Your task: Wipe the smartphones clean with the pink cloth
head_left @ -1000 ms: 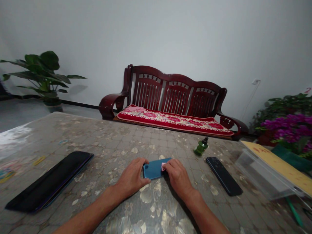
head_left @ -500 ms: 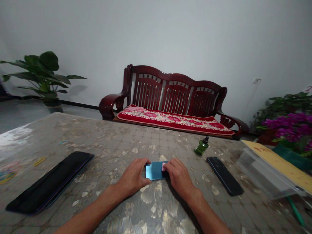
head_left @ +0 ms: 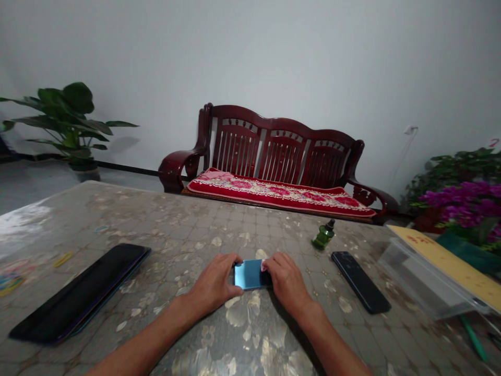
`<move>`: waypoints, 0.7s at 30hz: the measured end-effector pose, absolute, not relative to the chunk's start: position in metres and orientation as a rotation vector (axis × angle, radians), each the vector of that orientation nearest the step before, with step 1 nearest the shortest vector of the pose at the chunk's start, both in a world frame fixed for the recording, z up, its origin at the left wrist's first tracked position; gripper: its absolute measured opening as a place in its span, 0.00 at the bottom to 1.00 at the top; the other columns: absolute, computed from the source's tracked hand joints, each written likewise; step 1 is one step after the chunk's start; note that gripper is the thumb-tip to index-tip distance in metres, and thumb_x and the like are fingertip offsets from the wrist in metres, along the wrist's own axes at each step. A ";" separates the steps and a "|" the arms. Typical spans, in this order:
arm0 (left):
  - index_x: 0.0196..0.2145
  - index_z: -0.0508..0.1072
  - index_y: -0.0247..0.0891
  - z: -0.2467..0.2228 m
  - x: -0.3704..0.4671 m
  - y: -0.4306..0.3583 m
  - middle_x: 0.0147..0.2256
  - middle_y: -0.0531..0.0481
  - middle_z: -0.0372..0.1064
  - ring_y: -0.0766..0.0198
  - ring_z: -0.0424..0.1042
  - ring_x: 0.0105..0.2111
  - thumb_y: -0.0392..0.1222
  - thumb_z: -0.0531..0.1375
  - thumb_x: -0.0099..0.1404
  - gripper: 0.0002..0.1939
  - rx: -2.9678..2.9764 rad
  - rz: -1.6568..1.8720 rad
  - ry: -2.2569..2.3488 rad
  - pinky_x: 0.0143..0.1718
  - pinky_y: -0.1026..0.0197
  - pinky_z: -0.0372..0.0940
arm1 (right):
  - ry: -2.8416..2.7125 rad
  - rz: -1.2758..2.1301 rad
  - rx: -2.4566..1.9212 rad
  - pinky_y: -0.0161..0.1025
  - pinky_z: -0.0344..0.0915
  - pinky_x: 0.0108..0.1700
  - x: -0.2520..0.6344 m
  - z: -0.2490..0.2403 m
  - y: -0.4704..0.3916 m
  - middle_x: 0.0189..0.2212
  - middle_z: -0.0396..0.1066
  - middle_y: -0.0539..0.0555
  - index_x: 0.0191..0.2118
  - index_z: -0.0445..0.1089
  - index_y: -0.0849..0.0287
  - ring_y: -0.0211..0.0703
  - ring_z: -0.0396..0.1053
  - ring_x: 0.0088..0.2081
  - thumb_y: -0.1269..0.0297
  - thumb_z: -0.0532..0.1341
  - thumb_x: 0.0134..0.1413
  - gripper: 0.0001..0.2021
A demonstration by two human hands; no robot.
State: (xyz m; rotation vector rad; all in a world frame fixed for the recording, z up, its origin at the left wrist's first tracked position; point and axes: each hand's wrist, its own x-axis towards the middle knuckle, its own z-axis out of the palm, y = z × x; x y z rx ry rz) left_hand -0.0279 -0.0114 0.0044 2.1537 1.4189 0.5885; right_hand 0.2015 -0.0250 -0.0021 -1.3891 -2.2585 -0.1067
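Note:
A small blue phone-like slab [head_left: 249,275] lies flat on the patterned table, its surface shiny. My left hand [head_left: 219,279] grips its left end, with the thumb at the near edge and the fingers at the far edge. At the right end, my right hand [head_left: 285,275] pinches a small pink piece [head_left: 264,266] against the slab's surface; the fingers hide most of that piece.
On the left lie a large black device [head_left: 84,292] and rubber bands [head_left: 11,279]. To the right are a green bottle [head_left: 323,235], a black phone [head_left: 360,282] and a clear box [head_left: 426,282] under a yellow board [head_left: 450,256]. A bench [head_left: 282,151] stands beyond the table [head_left: 176,216].
The fingers of my right hand and the pink piece have shifted very slightly on the slab. My left hand keeps its grip.

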 end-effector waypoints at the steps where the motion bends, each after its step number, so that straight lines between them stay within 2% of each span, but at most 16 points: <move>1: 0.45 0.71 0.42 0.004 -0.028 -0.011 0.44 0.49 0.72 0.53 0.69 0.47 0.35 0.67 0.50 0.23 2.153 0.584 1.420 0.47 0.57 0.63 | -2.235 -0.123 -1.424 0.39 0.59 0.41 0.204 -0.002 -0.024 0.34 0.69 0.53 0.37 0.73 0.56 0.45 0.64 0.39 0.76 0.56 0.65 0.10; 5: 0.45 0.71 0.42 0.004 -0.029 -0.011 0.44 0.49 0.72 0.53 0.69 0.48 0.35 0.68 0.50 0.23 2.157 0.578 1.417 0.48 0.57 0.63 | -2.169 -0.170 -1.493 0.39 0.59 0.41 0.209 -0.003 -0.020 0.34 0.69 0.54 0.35 0.73 0.57 0.46 0.64 0.39 0.77 0.56 0.64 0.11; 13: 0.46 0.71 0.42 0.011 -0.027 -0.013 0.44 0.49 0.73 0.53 0.70 0.48 0.36 0.67 0.51 0.23 2.159 0.564 1.411 0.49 0.56 0.63 | -2.295 -0.090 -1.311 0.37 0.59 0.41 0.196 0.000 -0.025 0.35 0.70 0.52 0.39 0.73 0.55 0.44 0.64 0.39 0.76 0.58 0.64 0.10; 21: 0.46 0.71 0.43 0.008 -0.029 -0.011 0.45 0.50 0.73 0.53 0.69 0.49 0.34 0.66 0.50 0.24 2.159 0.581 1.385 0.50 0.56 0.63 | -2.192 -0.201 -1.457 0.39 0.59 0.40 0.209 -0.003 -0.017 0.33 0.70 0.53 0.35 0.73 0.56 0.45 0.64 0.37 0.76 0.58 0.63 0.10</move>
